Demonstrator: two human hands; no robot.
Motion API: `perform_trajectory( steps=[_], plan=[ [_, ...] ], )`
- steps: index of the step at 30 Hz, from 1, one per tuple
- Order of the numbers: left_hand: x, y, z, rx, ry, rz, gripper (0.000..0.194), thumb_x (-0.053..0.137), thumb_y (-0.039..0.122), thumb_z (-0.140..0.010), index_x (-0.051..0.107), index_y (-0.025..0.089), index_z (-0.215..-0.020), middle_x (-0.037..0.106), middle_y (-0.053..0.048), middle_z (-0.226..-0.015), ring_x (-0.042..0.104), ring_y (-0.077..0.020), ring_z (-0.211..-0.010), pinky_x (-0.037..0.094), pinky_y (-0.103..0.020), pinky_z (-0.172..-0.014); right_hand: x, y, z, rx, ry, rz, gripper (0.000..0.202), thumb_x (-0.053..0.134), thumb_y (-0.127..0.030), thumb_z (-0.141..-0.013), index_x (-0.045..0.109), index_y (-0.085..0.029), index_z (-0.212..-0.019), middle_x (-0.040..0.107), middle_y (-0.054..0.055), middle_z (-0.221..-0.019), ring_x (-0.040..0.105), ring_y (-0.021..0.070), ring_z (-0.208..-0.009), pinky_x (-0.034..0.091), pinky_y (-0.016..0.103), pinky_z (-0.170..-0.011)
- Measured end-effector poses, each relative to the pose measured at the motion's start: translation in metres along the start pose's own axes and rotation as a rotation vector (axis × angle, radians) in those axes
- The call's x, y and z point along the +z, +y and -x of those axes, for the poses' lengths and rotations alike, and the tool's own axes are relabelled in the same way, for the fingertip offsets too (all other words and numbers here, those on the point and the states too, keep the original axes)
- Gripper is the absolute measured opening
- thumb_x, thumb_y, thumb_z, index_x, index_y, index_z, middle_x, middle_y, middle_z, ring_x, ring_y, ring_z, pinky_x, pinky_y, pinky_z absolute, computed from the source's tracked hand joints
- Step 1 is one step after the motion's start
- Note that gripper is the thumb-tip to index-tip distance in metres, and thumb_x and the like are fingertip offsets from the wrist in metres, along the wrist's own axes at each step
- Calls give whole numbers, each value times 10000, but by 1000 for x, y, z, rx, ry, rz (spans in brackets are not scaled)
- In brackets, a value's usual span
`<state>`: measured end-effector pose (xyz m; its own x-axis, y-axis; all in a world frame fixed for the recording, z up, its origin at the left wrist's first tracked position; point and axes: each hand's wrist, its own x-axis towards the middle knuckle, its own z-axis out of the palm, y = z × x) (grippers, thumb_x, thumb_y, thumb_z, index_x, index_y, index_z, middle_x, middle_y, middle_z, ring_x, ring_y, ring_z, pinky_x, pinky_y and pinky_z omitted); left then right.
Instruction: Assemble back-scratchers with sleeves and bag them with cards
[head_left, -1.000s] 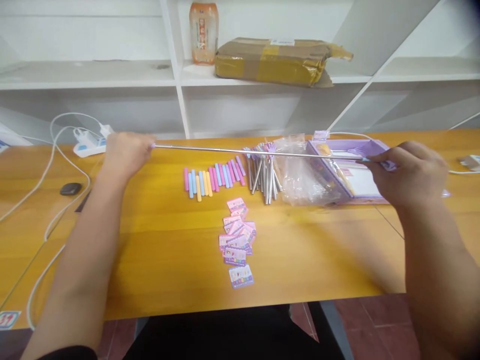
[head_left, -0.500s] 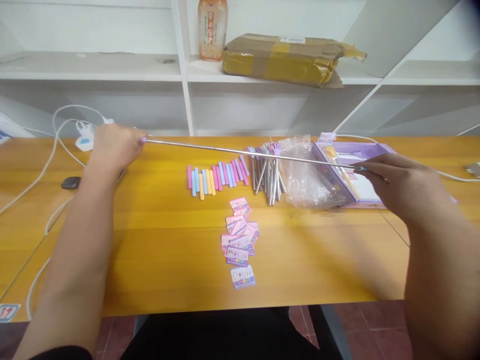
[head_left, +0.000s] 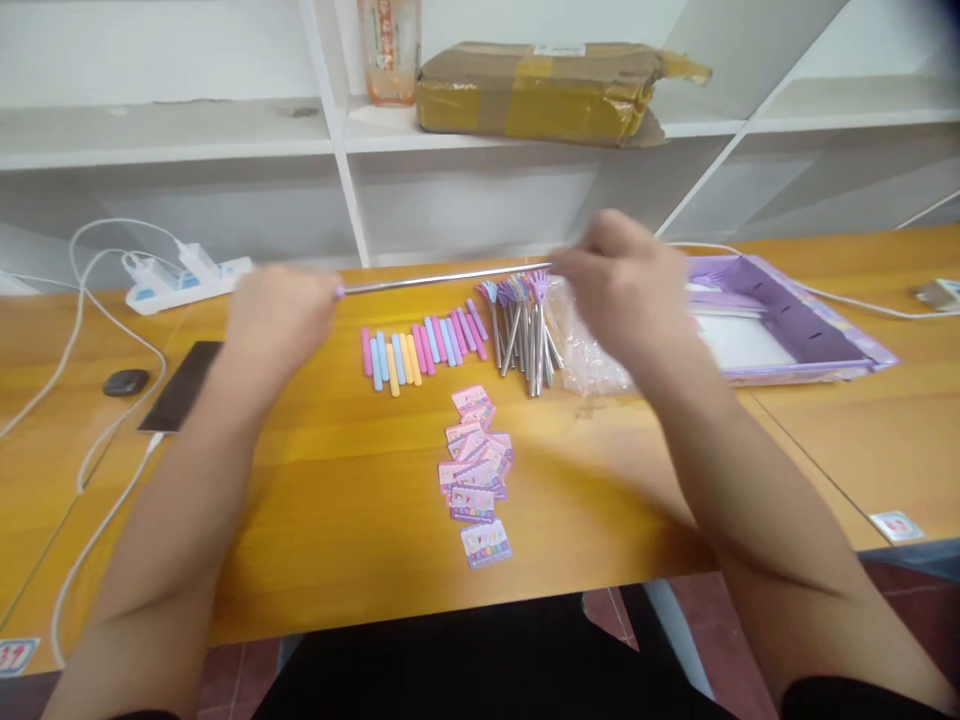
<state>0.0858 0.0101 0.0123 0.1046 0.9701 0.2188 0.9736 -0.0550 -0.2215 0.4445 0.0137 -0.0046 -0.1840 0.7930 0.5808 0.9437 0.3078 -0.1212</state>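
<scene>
A thin silver telescopic back scratcher (head_left: 450,279) stretches between my hands above the desk, tilted slightly up to the right. My left hand (head_left: 277,322) is closed round its left end, where a bit of purple shows. Closed on the other end is my right hand (head_left: 628,292), blurred, with the scratcher's tip hidden inside it. Below the rod lies a row of pink, blue, yellow and purple sleeves (head_left: 424,348). Beside them rests a pile of back scratchers (head_left: 534,345) with metal rods and small hand-shaped heads. Small printed cards (head_left: 474,470) overlap nearer to me.
Clear plastic bags (head_left: 592,355) lie partly under my right arm. A purple box (head_left: 817,290) stands at the right. On the left are a power strip (head_left: 187,285), a phone (head_left: 180,390), a black mouse (head_left: 125,382) and white cables. A taped parcel (head_left: 536,95) sits on the shelf.
My hands have come closer together, the right one moving far to the left and up, and the exposed rod between them is much shorter. The camera view has shifted slightly.
</scene>
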Motion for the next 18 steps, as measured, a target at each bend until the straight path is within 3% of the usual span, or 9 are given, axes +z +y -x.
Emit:
perform_trajectory(
  steps=[3, 5, 8, 14, 18],
  plan=[
    [7, 42, 8, 28, -55, 90, 330, 434, 190, -1013, 763, 174, -1014, 687, -150, -832, 709, -367, -910, 460, -455, -809, 11, -69, -5, -214, -72, -35, 283, 402, -131, -1076, 664, -201, -993, 627, 89, -994, 446, 201, -790, 276, 332, -667],
    [11, 54, 11, 53, -85, 110, 300, 458, 141, -967, 754, 180, -995, 669, -154, -797, 698, -367, -839, 445, -451, -759, 12, -92, -4, -299, -131, 7, 300, 401, -40, -1027, 629, -187, -898, 621, 107, -1007, 457, 207, -818, 248, 342, -654],
    [14, 53, 10, 65, -89, 122, 276, 476, 134, -952, 744, 192, -982, 653, -154, -787, 682, -365, -803, 435, -455, -741, 12, -92, -2, -381, -174, 59, 288, 438, 11, -974, 611, -181, -847, 608, 110, -997, 459, 210, -830, 213, 353, -633],
    [14, 45, 5, 46, -109, 118, 267, 498, 144, -938, 754, 202, -983, 642, -157, -785, 676, -373, -824, 447, -472, -759, 18, -74, -2, -418, -31, 53, 274, 464, -31, -1051, 684, -191, -1023, 663, 116, -1072, 506, 239, -908, 292, 369, -718],
    [15, 46, 5, 70, -106, 71, 255, 518, 123, -912, 755, 199, -963, 625, -140, -742, 675, -357, -770, 435, -439, -701, 26, -73, -2, -448, 5, 45, 269, 482, -46, -1072, 700, -193, -1015, 680, 117, -1077, 526, 244, -913, 299, 374, -740]
  ],
)
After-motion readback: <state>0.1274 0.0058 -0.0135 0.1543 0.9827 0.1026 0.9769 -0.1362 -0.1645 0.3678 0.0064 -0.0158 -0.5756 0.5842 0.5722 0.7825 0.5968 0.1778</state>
